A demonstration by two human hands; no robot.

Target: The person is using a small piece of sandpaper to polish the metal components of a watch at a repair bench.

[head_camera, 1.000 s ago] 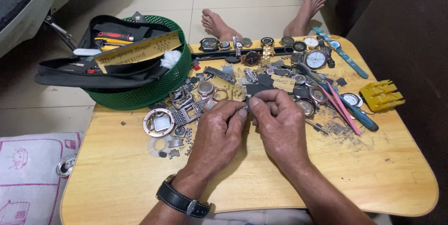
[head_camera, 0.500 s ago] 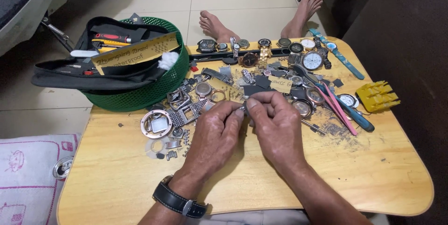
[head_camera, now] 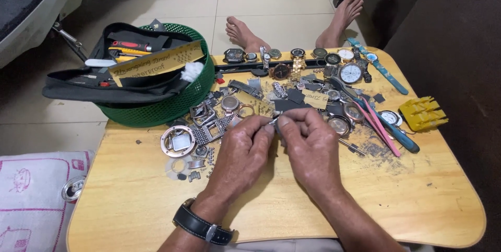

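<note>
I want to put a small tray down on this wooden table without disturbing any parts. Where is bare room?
Bare wood lies along the near edge of the table, right of the right hand, and near-left of the left hand, below the round watch case. The far half, from green basket to yellow holder, is crowded.

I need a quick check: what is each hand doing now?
Left hand: closed, pinching a small metal part.
Right hand: closed, pinching the same part.

Soft, even overhead light, sharp focus, faint shadows beneath the hands, dark right edge, slight wide-angle bending.
</note>
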